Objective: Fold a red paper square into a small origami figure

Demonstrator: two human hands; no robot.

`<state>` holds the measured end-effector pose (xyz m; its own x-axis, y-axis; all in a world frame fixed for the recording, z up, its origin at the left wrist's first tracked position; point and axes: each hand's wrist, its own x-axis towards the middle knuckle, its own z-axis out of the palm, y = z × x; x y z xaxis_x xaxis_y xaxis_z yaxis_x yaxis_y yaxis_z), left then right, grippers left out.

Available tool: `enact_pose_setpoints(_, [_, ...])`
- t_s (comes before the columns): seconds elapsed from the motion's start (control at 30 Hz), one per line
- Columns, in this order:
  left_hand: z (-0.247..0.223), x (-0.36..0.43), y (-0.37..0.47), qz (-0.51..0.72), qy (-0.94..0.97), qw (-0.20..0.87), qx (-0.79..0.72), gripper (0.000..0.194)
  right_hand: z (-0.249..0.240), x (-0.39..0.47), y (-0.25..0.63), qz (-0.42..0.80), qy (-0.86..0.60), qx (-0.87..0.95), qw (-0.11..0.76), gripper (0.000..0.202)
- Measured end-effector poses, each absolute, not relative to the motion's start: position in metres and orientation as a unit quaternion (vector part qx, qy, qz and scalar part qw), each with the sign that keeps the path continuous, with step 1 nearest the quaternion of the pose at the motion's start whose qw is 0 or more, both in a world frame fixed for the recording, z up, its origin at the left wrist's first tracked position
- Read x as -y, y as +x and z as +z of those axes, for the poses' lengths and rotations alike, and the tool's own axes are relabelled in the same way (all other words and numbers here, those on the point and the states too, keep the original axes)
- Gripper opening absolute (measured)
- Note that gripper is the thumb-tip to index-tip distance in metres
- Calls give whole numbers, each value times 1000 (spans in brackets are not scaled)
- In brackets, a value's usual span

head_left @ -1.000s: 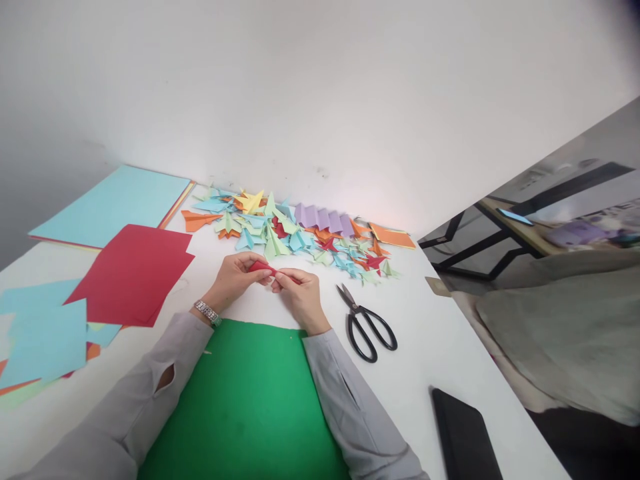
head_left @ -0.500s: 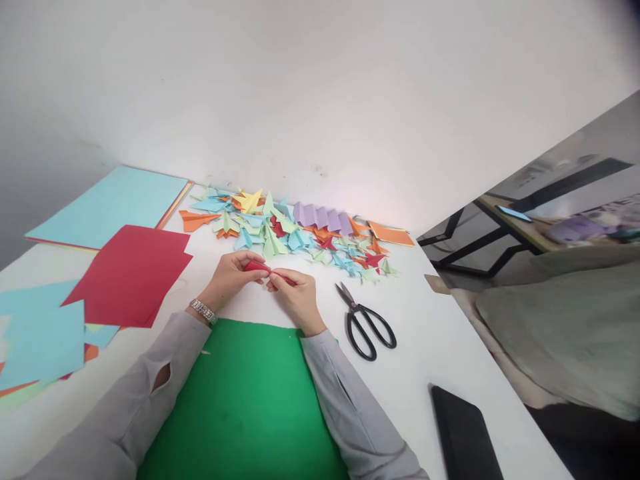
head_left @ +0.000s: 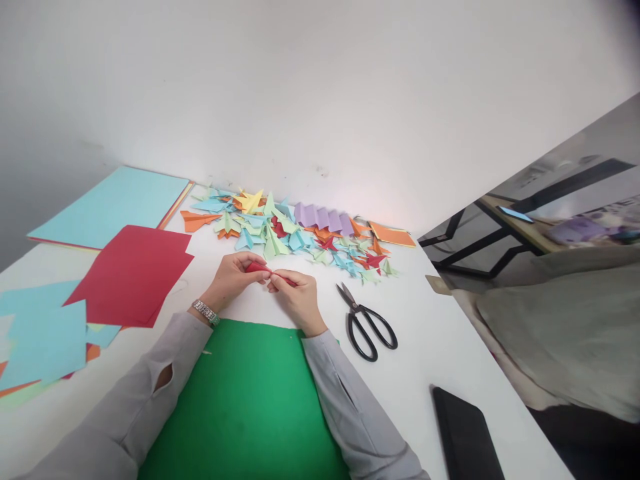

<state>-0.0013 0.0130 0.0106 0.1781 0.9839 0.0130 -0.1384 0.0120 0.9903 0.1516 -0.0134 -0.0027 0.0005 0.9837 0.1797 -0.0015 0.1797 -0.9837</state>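
A small folded piece of red paper [head_left: 258, 267] is pinched between my two hands, above the white table just past the far edge of a green mat [head_left: 240, 393]. My left hand [head_left: 235, 277] grips its left end, thumb on top. My right hand [head_left: 299, 297] pinches the other end, fingertips nearly touching those of the left. Much of the paper is hidden by the fingers. Beyond the hands lies a pile of folded paper shapes [head_left: 274, 243] in green, blue, orange, red and yellow, with a pleated purple paper [head_left: 323, 217] among them.
Black-handled scissors [head_left: 363, 320] lie right of my right hand. A black tablet-like object [head_left: 467, 433] is near the right edge. On the left are red sheets [head_left: 130, 277], loose blue sheets [head_left: 47, 343] and a large blue stack [head_left: 110, 207]. An orange paper stack [head_left: 393, 234] sits by the wall.
Almost nothing differs. Both hands keep their pinch on the red paper in the same place; the whole view has shifted very slightly.
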Motion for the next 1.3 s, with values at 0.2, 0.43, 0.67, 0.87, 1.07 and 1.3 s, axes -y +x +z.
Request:
enact_pose_setpoints(0.2, [7,-15,-2,490,476,616,-392,33,-5,12,150,461,-450,535,546,10])
enact_pose_setpoints(0.43, [5,-15,-1,495,466,616,-398,35,-5,12,150,454,-452,540,546,12])
enact_pose_setpoints(0.67, [1,-16,-2,496,489,590,-408,32,-3,13,149,457,-446,555,534,10])
enact_pose_setpoints(0.87, [3,-16,-3,494,494,596,-395,26,-5,12,150,470,-443,547,533,10])
enact_pose_setpoints(1.07, [5,-16,-3,485,493,602,-400,27,-8,11,150,478,-443,533,539,10])
enact_pose_setpoints(1.3, [4,-17,-3,490,485,604,-401,26,-9,10,151,490,-444,517,544,11])
